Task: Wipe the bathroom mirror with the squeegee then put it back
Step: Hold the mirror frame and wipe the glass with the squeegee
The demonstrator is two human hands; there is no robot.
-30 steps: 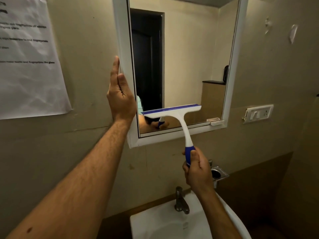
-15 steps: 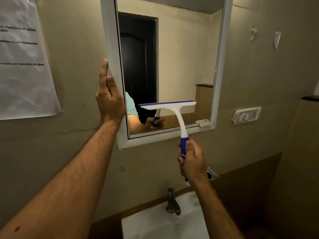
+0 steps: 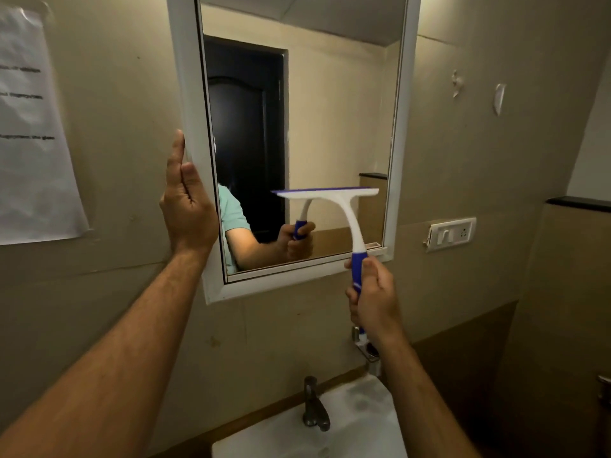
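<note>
A white-framed mirror hangs on the beige wall. My left hand presses flat against the frame's left edge, fingers straight and pointing up. My right hand grips the blue handle of a white squeegee. Its blue-edged blade lies level against the lower right part of the glass. The mirror reflects the squeegee, my gripping hand, a teal sleeve and a dark door.
A white sink with a metal tap sits below the mirror. A metal holder is fixed to the wall behind my right hand. A switch plate is on the right, a paper notice on the left.
The squeegee blade and my right hand have moved up the glass and a little to the right. My left hand stays on the frame edge. The view has tilted upward.
</note>
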